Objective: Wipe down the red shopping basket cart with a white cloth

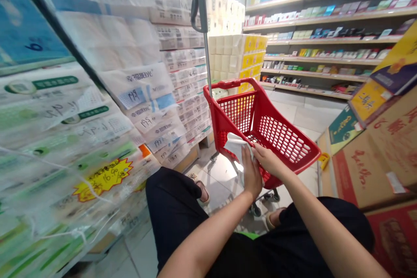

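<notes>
A red plastic shopping cart [283, 139] with perforated walls stands tilted in view before my knees. My left hand [251, 174] presses a white cloth [235, 142] against the cart's near side, its fingers lying long and close together over it. The cloth is thin and folded, and its top edge curls up near the rim; whether it is fabric or paper, I cannot tell. Just right of that, my right hand [266, 160] is closed at the cart's rim, fingertips partly hidden beside the cloth. The cart's basket shows nothing inside.
Stacked tissue packs [143, 95] rise close on the left, with a yellow price tag [104, 179]. A metal pole with a grey handle [199, 8] stands behind the cart. Cardboard boxes [374, 160] line the right. Stocked shelves [325, 43] fill the back.
</notes>
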Available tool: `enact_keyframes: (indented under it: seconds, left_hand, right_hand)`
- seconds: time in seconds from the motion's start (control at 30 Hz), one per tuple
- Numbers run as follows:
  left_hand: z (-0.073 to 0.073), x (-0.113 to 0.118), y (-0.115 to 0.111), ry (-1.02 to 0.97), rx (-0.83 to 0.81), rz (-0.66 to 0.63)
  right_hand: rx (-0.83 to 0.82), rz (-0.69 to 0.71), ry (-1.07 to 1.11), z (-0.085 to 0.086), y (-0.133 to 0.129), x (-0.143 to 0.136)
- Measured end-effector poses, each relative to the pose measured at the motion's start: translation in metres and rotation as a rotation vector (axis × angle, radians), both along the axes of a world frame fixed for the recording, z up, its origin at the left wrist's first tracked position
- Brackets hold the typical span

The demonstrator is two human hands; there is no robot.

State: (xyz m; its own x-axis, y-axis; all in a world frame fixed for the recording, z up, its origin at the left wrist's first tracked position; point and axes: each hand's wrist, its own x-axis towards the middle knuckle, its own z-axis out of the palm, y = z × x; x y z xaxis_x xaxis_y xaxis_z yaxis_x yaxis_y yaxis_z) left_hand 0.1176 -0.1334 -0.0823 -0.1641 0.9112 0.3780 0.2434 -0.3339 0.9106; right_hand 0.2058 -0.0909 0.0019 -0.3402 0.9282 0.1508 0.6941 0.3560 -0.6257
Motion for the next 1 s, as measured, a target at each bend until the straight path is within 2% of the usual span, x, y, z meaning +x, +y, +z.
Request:
enact_keyframes:
  seconds: [0.07, 0.13, 0.27, 0.33, 0.43, 0.53, 0.67, 0.77, 0.87, 1.0]
  left_hand:
    - [-0.003, 0.005, -0.009, 0.018, 0.009, -0.034]
    - [0.0, 0.002, -0.002, 0.026, 0.023, -0.029]
    - [0.016, -0.026, 0.054, 0.012, 0.023, 0.079]
    - [0.022, -0.044, 0.084, 0.008, -0.007, 0.09]
    - [0.021, -0.063, 0.106, 0.025, -0.017, 0.069]
    - [0.006, -0.059, 0.091, 0.05, 0.02, 0.043]
    - [-0.016, -0.019, 0.04, 0.05, 0.008, -0.029]
    - [-0.019, 0.006, 0.012, 0.055, 0.012, -0.08]
    - [-0.017, 0.01, 0.009, 0.077, 0.031, -0.065]
    - [-0.019, -0.011, 0.023, 0.145, 0.069, -0.076]
  right_hand:
    - [0.032, -0.064, -0.119, -0.001, -0.005, -0.005]
    - [0.081, -0.097, -0.234, 0.002, -0.009, -0.007]
    - [0.135, -0.092, -0.329, 0.008, -0.006, 0.0]
    - [0.138, -0.083, -0.34, 0.01, -0.002, 0.005]
    - [0.134, -0.069, -0.336, 0.009, 0.003, 0.013]
    - [0.15, -0.044, -0.335, 0.008, 0.007, 0.018]
    - [0.158, -0.002, -0.339, 0.008, 0.011, 0.022]
    - [0.149, 0.025, -0.326, 0.01, 0.014, 0.027]
    - [0.136, 0.03, -0.307, 0.012, 0.016, 0.033]
    - [0.14, 0.017, -0.314, 0.014, 0.022, 0.037]
